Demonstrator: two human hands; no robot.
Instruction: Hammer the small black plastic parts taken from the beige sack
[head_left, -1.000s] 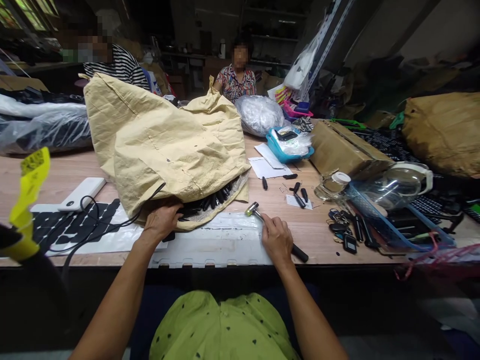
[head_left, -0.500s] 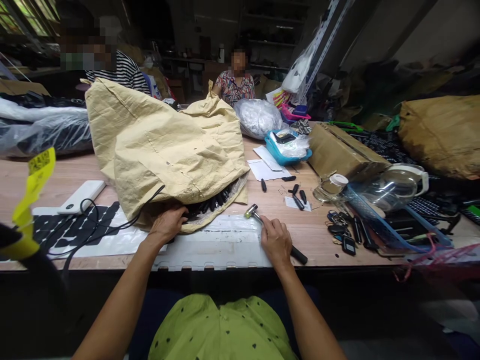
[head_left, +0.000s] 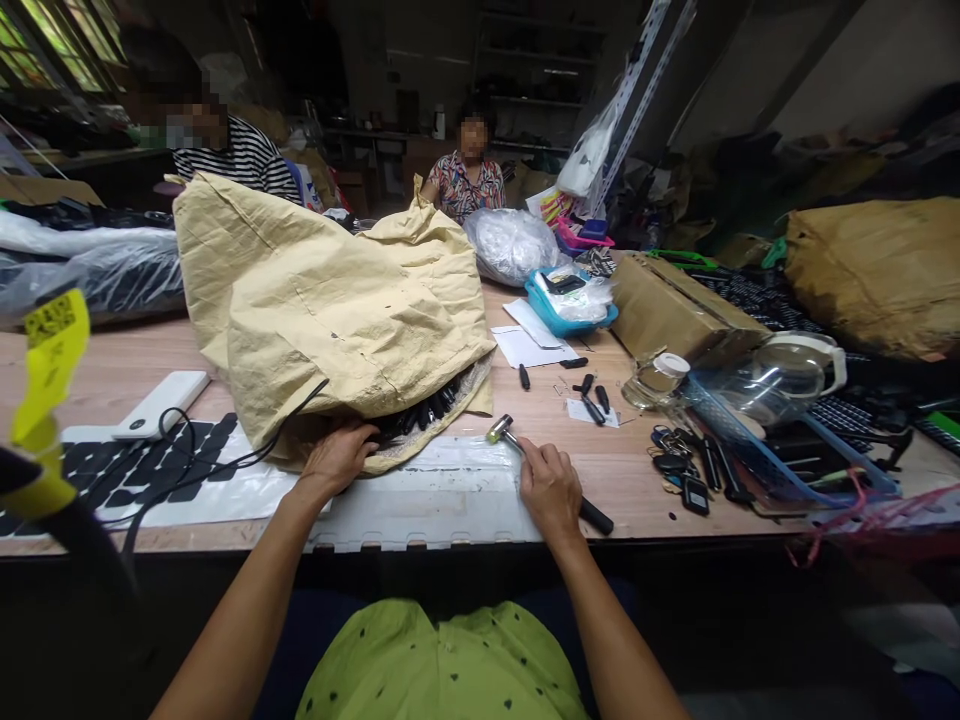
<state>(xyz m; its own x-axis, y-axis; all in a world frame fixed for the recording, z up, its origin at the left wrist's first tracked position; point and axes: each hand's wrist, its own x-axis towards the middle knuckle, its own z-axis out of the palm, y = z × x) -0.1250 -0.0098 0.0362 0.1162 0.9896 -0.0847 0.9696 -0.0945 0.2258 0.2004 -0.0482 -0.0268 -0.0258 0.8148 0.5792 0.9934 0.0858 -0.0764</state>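
A large cream cloth sack [head_left: 352,300] lies on its side on the table, its mouth toward me. Several black pieces [head_left: 427,412] show inside the opening. At the left of that mouth is my left hand [head_left: 341,455], its fingers reaching in under the cloth edge; the fingertips are partly hidden, so I cannot tell what they hold. My right hand [head_left: 550,485] is wrapped round a small hammer [head_left: 596,515] with a black handle, its metal head [head_left: 500,428] pointing away to the left. Beneath both lies a whitish board [head_left: 435,500] at the table's front edge.
Small black parts [head_left: 592,395] and white paper [head_left: 529,345] lie beyond the hammer. To the right are keys [head_left: 675,465], a blue basket [head_left: 720,430], a glass jug [head_left: 787,370] and a cardboard box [head_left: 675,310]. A white power bank [head_left: 161,405] with cables lies left. Two people sit opposite.
The view has shifted slightly. My left hand stays at the sack's mouth, and my right hand keeps the hammer in nearly the same place.
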